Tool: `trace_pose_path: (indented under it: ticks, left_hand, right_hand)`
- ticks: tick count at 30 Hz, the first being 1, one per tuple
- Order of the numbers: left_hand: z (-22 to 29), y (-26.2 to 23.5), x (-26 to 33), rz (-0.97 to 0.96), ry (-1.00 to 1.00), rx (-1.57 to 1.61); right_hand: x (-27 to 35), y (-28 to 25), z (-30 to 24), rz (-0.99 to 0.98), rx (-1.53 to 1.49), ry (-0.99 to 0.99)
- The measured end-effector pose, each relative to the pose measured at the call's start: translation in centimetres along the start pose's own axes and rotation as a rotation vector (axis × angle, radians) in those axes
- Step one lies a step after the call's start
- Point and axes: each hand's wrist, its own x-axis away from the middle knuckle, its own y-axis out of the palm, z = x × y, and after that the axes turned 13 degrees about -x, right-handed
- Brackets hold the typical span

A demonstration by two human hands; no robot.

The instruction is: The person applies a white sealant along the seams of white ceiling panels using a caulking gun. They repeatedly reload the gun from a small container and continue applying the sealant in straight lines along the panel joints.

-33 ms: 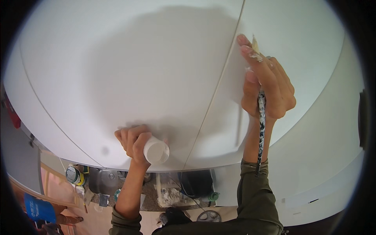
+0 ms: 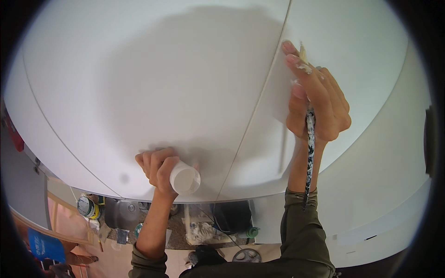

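A white cup point(image 2: 185, 180) is gripped in my left hand point(image 2: 160, 167), its round mouth turned toward me and something pale inside. Between the thumb and fingers of my right hand point(image 2: 325, 109) is a slim paintbrush. Its black handle point(image 2: 310, 148), heavily spotted with white, runs down along my wrist. Pale bristles point(image 2: 303, 53) stick out past the fingers, and white smears mark the fingers there. Behind both hands spreads a smooth white panel surface point(image 2: 185, 92). My right fingertips are close to a thin seam point(image 2: 262, 88) in it; whether the bristles touch the surface I cannot tell.
Below the panels is a countertop with a metal sink point(image 2: 123, 214), an open paint can point(image 2: 86, 206), a crumpled whitish cloth point(image 2: 202, 233), a black object point(image 2: 233, 215) and a green bottle point(image 2: 251, 232). A person in blue point(image 2: 45, 245) is at the lower left.
Both hands, the cup and the brush stay in practically the same place. The person in blue at the lower left has shifted slightly.
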Motion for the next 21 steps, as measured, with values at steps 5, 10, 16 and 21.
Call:
trace_pose_path:
  ticks: [5, 10, 16, 21]
  left_hand:
    - [-0.1, 0.3, 0.1, 0.012, 0.003, 0.009]
    - [-0.1, 0.2, -0.1, 0.001, 0.001, 0.018]
    - [-0.2, -0.4, 0.1, -0.036, -0.001, -0.020]
    - [0.1, -0.1, -0.3, 0.030, 0.014, 0.041]
  right_hand:
    - [0.0, -0.2, 0.2, -0.002, 0.000, -0.032]
    - [0.2, -0.1, 0.3, 0.011, -0.049, -0.042]
    - [0.6, -0.3, -0.3, 0.041, -0.198, 0.000]
    - [0.6, -1.8, -0.9, 0.114, -0.042, -0.007]
